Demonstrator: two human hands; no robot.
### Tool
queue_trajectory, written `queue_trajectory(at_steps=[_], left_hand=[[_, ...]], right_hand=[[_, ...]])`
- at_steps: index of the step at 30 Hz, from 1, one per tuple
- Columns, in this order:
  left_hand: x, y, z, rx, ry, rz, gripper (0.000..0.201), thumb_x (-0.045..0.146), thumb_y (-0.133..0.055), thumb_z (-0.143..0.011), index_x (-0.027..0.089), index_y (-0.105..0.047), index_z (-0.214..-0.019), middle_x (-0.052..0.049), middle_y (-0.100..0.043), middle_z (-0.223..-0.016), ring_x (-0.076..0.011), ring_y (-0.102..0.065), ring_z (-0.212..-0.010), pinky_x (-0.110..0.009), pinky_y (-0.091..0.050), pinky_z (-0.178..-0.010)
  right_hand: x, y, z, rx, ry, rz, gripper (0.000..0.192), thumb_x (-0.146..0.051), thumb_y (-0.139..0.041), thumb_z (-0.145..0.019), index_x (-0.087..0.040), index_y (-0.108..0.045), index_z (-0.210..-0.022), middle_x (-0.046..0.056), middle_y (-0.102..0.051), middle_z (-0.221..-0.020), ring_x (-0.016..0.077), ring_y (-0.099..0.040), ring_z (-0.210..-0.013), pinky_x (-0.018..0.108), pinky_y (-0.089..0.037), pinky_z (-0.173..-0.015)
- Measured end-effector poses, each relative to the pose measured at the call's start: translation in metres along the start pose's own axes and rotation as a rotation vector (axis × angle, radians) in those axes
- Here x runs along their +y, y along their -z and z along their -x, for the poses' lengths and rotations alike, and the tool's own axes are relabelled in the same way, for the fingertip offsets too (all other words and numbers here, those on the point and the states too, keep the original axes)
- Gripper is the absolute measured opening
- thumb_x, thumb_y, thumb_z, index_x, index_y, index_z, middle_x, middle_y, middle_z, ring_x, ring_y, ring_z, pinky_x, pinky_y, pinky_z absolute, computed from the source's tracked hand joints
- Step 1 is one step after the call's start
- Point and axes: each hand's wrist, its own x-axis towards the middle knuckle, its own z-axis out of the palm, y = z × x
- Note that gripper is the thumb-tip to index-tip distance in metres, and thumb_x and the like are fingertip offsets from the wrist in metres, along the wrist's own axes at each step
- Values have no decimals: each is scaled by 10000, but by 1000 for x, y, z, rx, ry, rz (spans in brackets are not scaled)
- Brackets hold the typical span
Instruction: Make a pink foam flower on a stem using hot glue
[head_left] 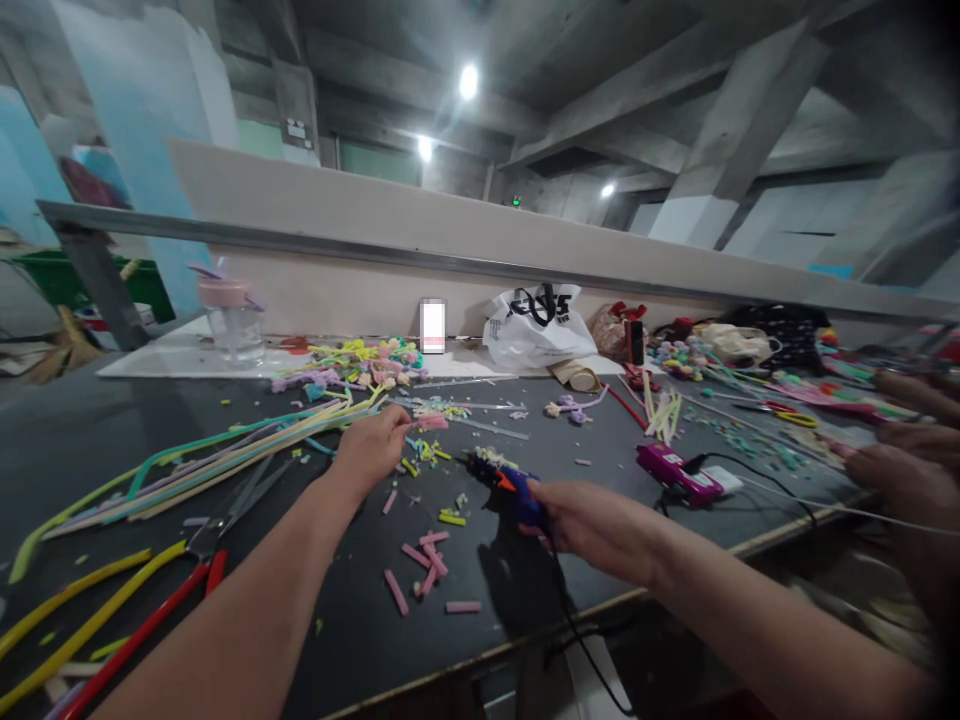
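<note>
My left hand (375,440) pinches a small pink foam piece (430,421) over the dark tabletop. Wrapped round the handle of a blue glue gun (525,500) is my right hand (581,515); the gun has an orange trigger and a black cord, and its nozzle points left. Cut pink strips (429,560) lie scattered in front of the two hands, with yellow bits (452,518) among them. Left of my left arm rest large scissors (214,530) with red and yellow handles, beside long pastel strips (247,450).
Foam flowers (367,360) are heaped at the back, near a lidded clear cup (232,320) and a lit phone (433,326). A white plastic bag (536,330) stands behind. A purple power socket (682,474) lies to the right. Another person's hands (900,460) work at the far right.
</note>
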Motion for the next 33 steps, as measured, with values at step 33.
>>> queue_trajectory(at_steps=[33], left_hand=[[3,0,1,-1,-44,54,132,267,-439,-839,217,-558,-813,3,-631,-671,-153,-574,-633,-235,-361,-584]], right_hand=[[28,-121,-34,28,579,590,231,-71,-382,-761,-215,-506,-892,-36,-533,-590,125,-539,-511,214,-410,-467]])
